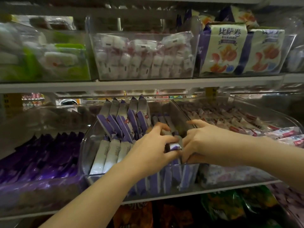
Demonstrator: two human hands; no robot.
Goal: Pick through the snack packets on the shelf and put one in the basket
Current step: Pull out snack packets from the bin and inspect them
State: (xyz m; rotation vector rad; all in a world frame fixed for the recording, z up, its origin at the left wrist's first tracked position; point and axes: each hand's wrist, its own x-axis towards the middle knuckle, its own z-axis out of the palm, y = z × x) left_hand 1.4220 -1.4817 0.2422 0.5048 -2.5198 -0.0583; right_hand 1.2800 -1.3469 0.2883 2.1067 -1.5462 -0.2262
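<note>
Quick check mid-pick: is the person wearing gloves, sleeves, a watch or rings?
No. The left hand and right hand are bare, without gloves. No ring shows on the visible fingers, no watch or band on either wrist. Both forearms are uncovered to the frame edge; no sleeve is in view.

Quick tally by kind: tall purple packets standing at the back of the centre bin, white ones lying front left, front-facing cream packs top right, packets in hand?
Tall purple packets: 5
White packets: 3
Front-facing cream packs: 2
Packet gripped by the left hand: 1
Total: 11
</note>
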